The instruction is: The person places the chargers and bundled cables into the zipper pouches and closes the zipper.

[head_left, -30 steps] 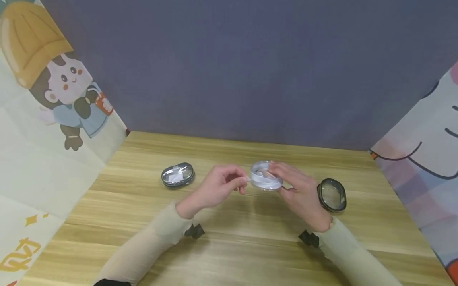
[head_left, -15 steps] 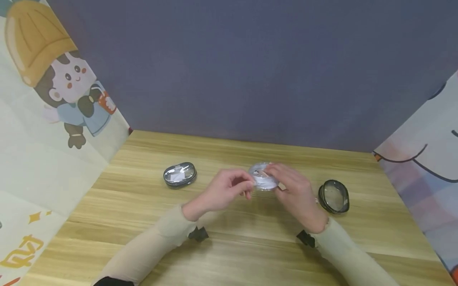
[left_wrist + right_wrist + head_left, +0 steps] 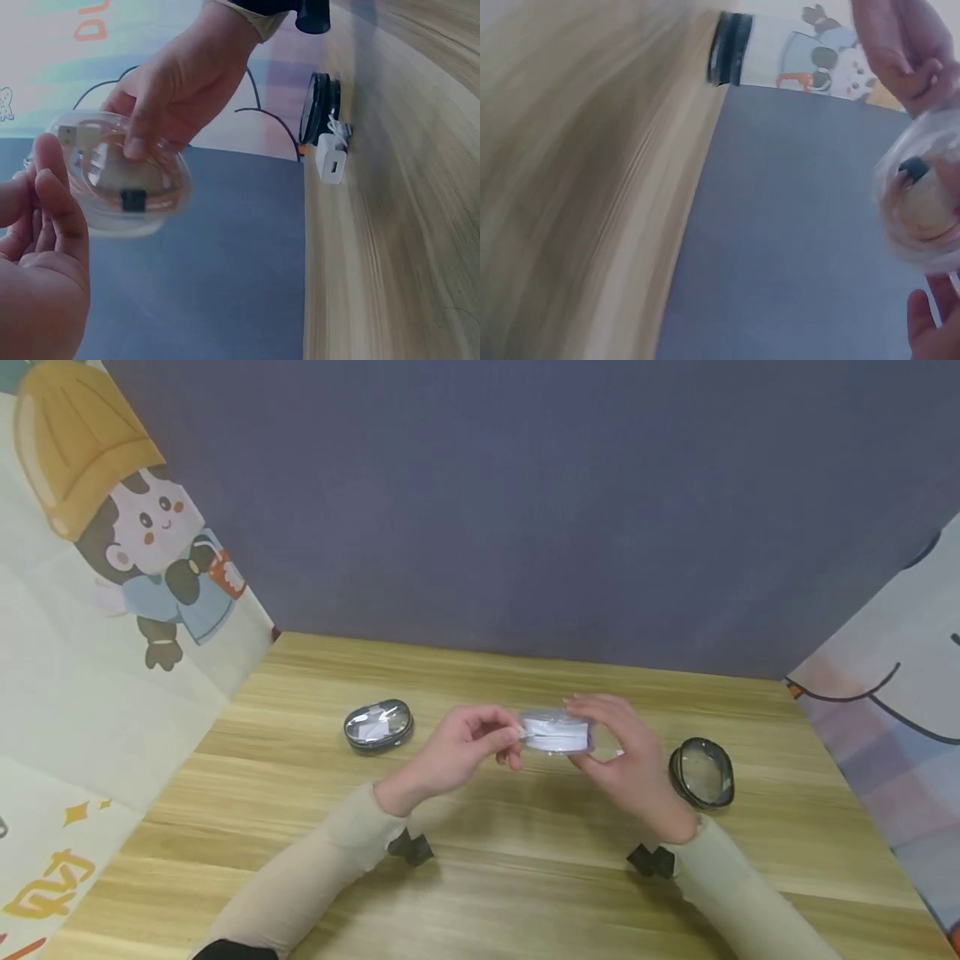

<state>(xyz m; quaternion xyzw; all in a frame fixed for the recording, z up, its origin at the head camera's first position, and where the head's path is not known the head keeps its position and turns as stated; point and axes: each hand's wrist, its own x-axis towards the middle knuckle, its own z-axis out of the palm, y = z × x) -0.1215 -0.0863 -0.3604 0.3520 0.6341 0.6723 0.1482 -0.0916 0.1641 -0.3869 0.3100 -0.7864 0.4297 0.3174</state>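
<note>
Above the table, my right hand [image 3: 626, 760] grips a small round clear pouch [image 3: 573, 745] between thumb and fingers. Its white zipper band [image 3: 551, 735] faces the head camera. At the band's left end, my left hand [image 3: 468, 747] pinches the zipper pull with thumb and index finger; the fingertips mostly cover the pull. Through the clear wall in the left wrist view, a coiled cable [image 3: 161, 202] shows inside, with a USB plug [image 3: 67, 136] and a black piece [image 3: 133, 200]. In the right wrist view the pouch is partly cut off by the frame edge.
A black-trimmed clear case [image 3: 378, 727] lies to the left on the wooden table [image 3: 517, 877]. Another black-trimmed clear case [image 3: 702, 772] stands at the right. Beside that one is a white charger plug [image 3: 330, 159]. A grey-blue panel [image 3: 480, 510] rises behind the table.
The pouch has tipped so its zipper band now faces the head camera instead of its round clear face. My left hand moved slightly right, then back left, staying at the band's left end.
</note>
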